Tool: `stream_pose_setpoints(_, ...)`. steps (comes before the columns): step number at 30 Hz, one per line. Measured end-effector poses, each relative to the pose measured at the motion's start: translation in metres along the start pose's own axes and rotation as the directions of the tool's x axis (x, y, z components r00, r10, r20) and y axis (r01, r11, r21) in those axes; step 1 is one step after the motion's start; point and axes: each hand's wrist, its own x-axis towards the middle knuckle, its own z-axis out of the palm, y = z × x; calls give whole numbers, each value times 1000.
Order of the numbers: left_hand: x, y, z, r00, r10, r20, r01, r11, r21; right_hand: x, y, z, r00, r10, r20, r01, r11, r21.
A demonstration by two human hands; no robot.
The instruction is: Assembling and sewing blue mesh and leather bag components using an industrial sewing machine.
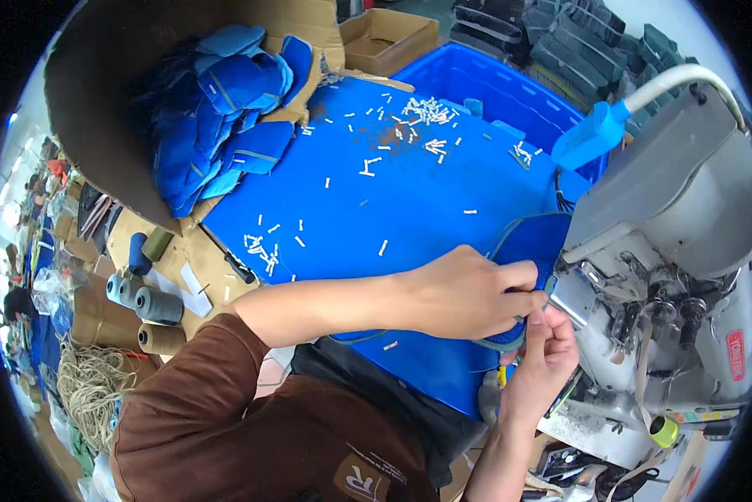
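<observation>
A blue shoe upper piece [531, 243] with a grey-green edge lies at the grey sewing machine [677, 243], right of the blue work surface [376, 209]. My left hand [468, 293] reaches across from the left and pinches the piece's lower edge beside the machine's head. From below, my right hand [547, 347] comes up and grips the same edge with its fingertips, just under the left fingers. Both hands touch the piece close to the machine's needle area, which is partly hidden.
Small white scraps [422, 109] are scattered over the blue surface. A pile of blue uppers [225, 109] sits in a cardboard box at the upper left. Thread cones [154, 305] stand at the left, a blue crate [510, 84] and dark stacked pieces [577, 38] behind.
</observation>
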Motion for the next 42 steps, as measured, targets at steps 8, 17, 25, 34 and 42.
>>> stream_pose_setpoints(8,0,1,1,998,-4,-62,2,999,-36,0,0,-6,998,59,26,-59,998,11)
stream_pose_setpoints(17,-3,-3,12,987,-62,-149,58,998,-31,6,0,-8,999,-10,38,11,999,-40)
stream_pose_setpoints(25,-5,-6,18,983,-75,-168,71,997,-28,-29,11,-45,996,-47,76,77,884,-461)
stream_pose_setpoints(34,-8,2,38,978,-144,-154,149,988,25,-65,42,-100,969,107,221,180,300,-937)
stream_pose_setpoints(42,-7,8,27,989,-111,-101,117,992,56,-49,60,-107,986,76,151,79,586,-806)
